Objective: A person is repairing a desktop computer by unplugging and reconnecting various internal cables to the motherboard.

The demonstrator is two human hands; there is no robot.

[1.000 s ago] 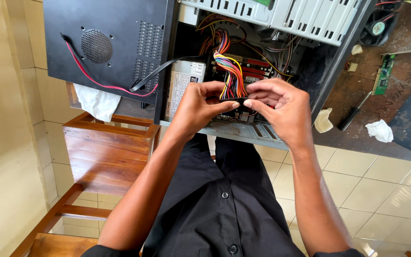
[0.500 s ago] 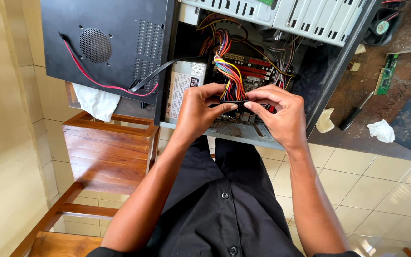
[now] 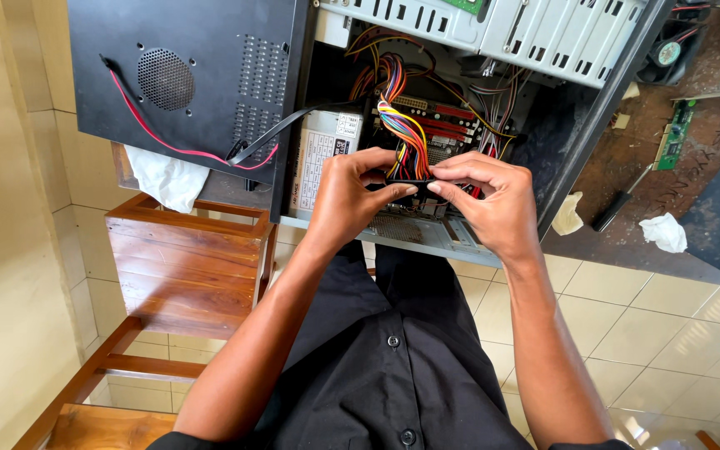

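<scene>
I'm pinching a black connector (image 3: 410,185) w/ both hands: left hand (image 3: 350,193) gripping its left end, right hand (image 3: 483,200) gripping the right, just in front of the open PC case (image 3: 543,50). Its multicolour wire bundle (image 3: 400,117) is running up into the case. Further right, a screwdriver (image 3: 622,200) is lying on the counter (image 3: 710,150).

Black button-up shirt (image 3: 393,367), dark buttons down the placket; sleeves short, forearms bare. No rings or watch.
</scene>
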